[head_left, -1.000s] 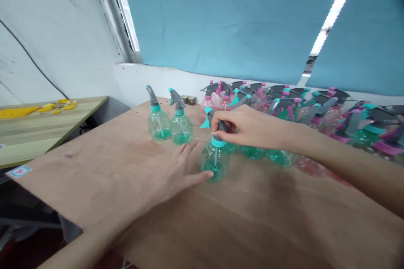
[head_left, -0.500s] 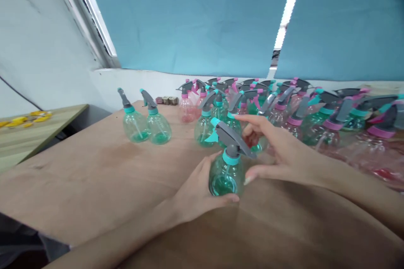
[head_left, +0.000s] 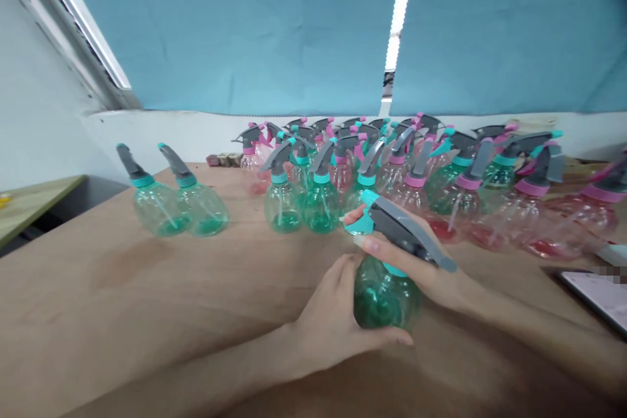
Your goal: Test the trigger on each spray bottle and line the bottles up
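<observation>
Two bare hands share one green spray bottle near the front of the counter; the left hand curves around its round body, thumb along the near side and fingers at its left; the right hand closes about the neck, thumb crossing in front of the grey sprayer head and another fingertip close to the turquoise trigger; the neck is partly covered by that grip, and I cannot tell whether the base touches the wood.

Right behind the held bottle stands a crowd of others, shutting off the counter on the far side; three green bottles with turquoise collars make its near left edge, the rightmost partly hidden by the held sprayer head and the right hand; pink bottles with magenta collars spread to the right, mixed with more green ones, overlapping so much that a count is unsure; a pair of green bottles stands well apart on the left, their outlines overlapping.

A flat, dark-edged device lies at the right edge, near the front pink bottles; a few small blocks sit at the back, left of the crowd; a blue curtain hangs beyond, split by a bright gap; at far left a second, pale table shows, with a bit of yellow at the picture's edge.
</observation>
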Demonstrator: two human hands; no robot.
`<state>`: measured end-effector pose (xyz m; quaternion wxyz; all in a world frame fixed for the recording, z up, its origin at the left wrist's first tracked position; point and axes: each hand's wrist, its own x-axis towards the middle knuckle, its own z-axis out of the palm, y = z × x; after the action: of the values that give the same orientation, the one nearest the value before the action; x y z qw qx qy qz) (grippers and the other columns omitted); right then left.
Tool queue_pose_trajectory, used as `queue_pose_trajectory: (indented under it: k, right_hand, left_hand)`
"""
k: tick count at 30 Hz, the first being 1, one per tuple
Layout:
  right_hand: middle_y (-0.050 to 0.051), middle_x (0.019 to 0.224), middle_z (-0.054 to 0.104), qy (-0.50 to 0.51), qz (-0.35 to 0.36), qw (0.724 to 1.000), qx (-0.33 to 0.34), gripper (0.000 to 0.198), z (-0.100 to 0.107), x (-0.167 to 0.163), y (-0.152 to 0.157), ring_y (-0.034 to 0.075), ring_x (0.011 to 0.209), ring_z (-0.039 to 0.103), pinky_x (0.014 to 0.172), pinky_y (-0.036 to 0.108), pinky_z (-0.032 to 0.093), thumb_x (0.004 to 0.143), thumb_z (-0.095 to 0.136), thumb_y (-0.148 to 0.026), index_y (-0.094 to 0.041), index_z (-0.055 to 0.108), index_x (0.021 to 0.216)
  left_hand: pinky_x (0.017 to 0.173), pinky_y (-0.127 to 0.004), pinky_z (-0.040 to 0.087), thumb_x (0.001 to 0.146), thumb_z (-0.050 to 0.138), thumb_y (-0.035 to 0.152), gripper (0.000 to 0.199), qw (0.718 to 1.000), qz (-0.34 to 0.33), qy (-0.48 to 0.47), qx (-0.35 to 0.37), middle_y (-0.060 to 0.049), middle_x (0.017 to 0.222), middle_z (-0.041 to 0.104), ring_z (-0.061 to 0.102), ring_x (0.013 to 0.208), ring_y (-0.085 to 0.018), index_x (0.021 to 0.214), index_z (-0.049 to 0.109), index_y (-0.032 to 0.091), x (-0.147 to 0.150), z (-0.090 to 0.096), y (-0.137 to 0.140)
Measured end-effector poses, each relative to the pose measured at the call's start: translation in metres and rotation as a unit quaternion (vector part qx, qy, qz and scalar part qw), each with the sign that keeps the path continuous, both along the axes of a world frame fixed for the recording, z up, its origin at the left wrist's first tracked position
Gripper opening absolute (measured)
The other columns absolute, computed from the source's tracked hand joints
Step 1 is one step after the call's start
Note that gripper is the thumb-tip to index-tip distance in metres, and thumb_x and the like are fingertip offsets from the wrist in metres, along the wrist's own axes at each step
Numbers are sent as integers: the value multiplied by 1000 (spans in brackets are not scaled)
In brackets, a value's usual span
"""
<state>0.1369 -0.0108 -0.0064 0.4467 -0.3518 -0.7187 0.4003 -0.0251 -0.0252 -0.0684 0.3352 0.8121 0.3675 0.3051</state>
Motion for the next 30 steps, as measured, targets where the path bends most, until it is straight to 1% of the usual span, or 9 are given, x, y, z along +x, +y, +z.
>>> queue_pose_trajectory:
  k: [3,8,10,13,16,21,25,28,30]
  right_hand:
    - [-1,89,62,-5,-8,1000,5,22,-3,4,1,17,82,59,76,33,46,85,60,-42,-27,58,100]
    - [-2,69,57,-29,-21,999,22,18,-6,8,5,17,58,54,57,34,45,85,58,-43,-29,58,98]
    - [-2,66,57,-41,-26,998,37,15,-6,11,9,18,57,54,55,34,45,87,56,-41,-30,58,97]
    - [-2,68,57,-55,-35,996,54,14,-8,17,16,17,57,52,56,33,43,88,54,-40,-30,59,96]
    - [-2,73,56,-43,-44,996,61,16,-12,24,26,16,59,50,57,32,40,88,54,-42,-29,59,94]
    - [-1,83,57,-45,-39,997,40,16,-13,31,31,16,67,50,62,31,39,88,54,-41,-29,57,97]
    - [-2,77,54,-50,-44,996,52,11,-9,30,29,15,61,46,57,30,37,88,55,-35,-30,57,98]
    - [-3,71,51,-53,-37,996,54,5,-7,30,29,14,60,45,57,29,38,88,56,-31,-27,56,91]
    - [-3,67,48,-45,-32,996,64,7,-7,30,29,14,57,44,53,28,37,88,55,-33,-26,54,85]
  left_hand:
    - [103,-55,34,63,80,57,93,1000,3,12,8,-15,135,47,40,127,-38,137,36,21,3,-1,3]
    - [100,-57,35,65,78,60,100,997,-15,71,36,-15,143,40,40,127,-39,144,27,25,-3,-6,8]
    - [100,-57,35,66,77,60,100,992,-14,118,41,-16,143,40,41,126,-38,144,27,23,-6,-8,10]
    - [105,-57,29,70,72,61,99,978,-19,200,58,-19,145,37,35,131,-38,145,27,15,-10,-10,14]
    - [109,-56,23,81,61,59,86,965,-24,248,78,-19,148,33,27,136,-36,144,29,11,-15,-14,17]
    - [110,-55,24,88,54,55,73,961,-15,260,96,-15,149,32,25,138,-32,144,32,15,-19,-18,19]
    - [110,-53,24,90,51,53,69,957,-20,268,106,-16,149,32,25,138,-31,142,34,12,-18,-18,19]
    - [110,-52,25,91,51,51,65,957,-20,265,119,-15,148,34,27,137,-31,142,35,14,-18,-17,18]
    - [110,-52,25,91,50,50,63,956,-22,265,125,-15,148,36,29,137,-31,142,36,15,-18,-16,19]
